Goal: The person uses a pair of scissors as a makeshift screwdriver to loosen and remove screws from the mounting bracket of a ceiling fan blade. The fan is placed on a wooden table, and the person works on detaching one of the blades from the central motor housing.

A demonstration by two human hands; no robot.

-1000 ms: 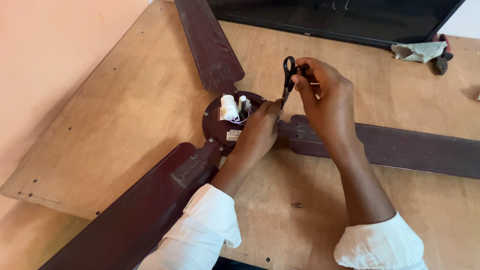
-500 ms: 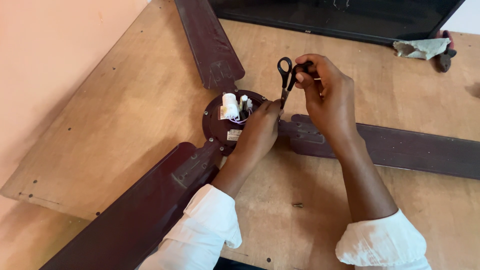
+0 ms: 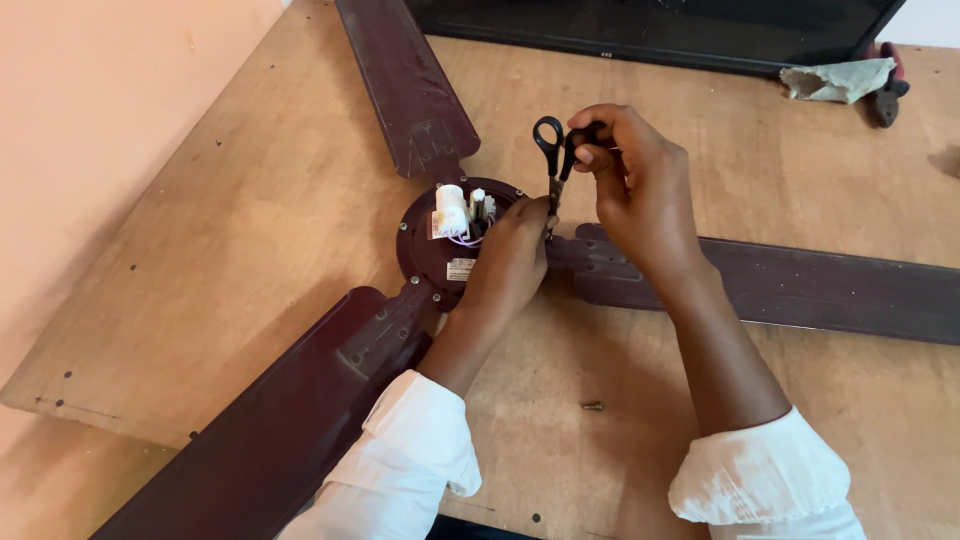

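Observation:
A dark brown ceiling fan lies on a wooden board, its round motor hub (image 3: 432,250) open and showing a white capacitor (image 3: 450,208) and wires. My left hand (image 3: 512,255) rests on the hub's right side, fingers curled at the wires; what it pinches is hidden. My right hand (image 3: 635,185) grips small black-handled scissors (image 3: 552,150), blades pointing down at my left fingertips.
Three fan blades spread from the hub: one going up (image 3: 405,85), one to the right (image 3: 800,285), one to the lower left (image 3: 270,430). A loose screw (image 3: 593,406) lies on the board (image 3: 240,230). A crumpled cloth (image 3: 835,80) sits at the far right by a dark flat panel (image 3: 650,25).
My right hand with the scissors has shifted slightly left and down toward my left fingertips. My left hand stays on the hub.

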